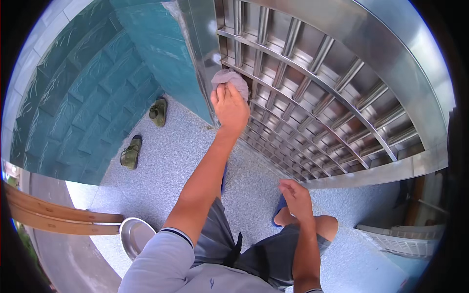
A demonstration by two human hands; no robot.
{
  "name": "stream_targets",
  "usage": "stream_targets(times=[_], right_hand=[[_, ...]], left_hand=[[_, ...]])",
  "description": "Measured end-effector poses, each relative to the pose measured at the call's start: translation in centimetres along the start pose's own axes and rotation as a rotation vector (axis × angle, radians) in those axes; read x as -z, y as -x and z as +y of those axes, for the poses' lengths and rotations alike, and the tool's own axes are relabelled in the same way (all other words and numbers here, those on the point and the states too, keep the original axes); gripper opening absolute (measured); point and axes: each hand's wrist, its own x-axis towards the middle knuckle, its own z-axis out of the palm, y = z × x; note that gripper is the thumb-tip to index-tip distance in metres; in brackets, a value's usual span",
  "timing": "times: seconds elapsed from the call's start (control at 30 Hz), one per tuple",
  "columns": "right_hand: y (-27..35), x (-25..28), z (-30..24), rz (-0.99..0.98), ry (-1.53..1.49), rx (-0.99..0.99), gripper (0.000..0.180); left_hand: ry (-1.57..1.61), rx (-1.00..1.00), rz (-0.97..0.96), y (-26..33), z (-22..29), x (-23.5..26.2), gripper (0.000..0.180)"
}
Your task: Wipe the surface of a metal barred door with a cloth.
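Observation:
My left hand is stretched forward and closed on a pale pinkish cloth. It presses the cloth against the shiny steel door frame, beside the edge of a stainless steel door. Round metal bars and curved flat strips form a lattice over the door's panel. Lower and to the right, my right hand hangs near the door's bottom edge, above my knee. Its fingers are loosely curled together, and nothing shows in them.
Teal tiles cover the wall at left. Two green shoes stand on the speckled floor along it. At lower left are a metal basin and a curved wooden piece. A whitish slatted rack lies at right.

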Motion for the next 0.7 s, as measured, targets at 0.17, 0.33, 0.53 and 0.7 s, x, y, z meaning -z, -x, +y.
stream_targets(times=[0.17,0.33,0.53,0.7], right_hand=[[0.1,0.3,1.0,0.045,0.024,0.053,0.020],[0.3,-0.1,1.0,0.041,0.066,0.113,0.020],[-0.6,-2.1,0.5,-0.033,0.088,0.098,0.021],[-1.0,-3.9,-0.1,-0.065,0.047,0.071,0.021]], left_hand=[[0.012,-0.036,0.035,-0.4,-0.4,-0.3,0.044],[0.272,0.184,-0.149,-0.6,-0.6,0.4,0.045],[1.046,0.690,-0.203,-1.4,-2.7,0.5,0.045],[2.027,1.335,-0.245,-1.2,-4.5,2.4,0.040]])
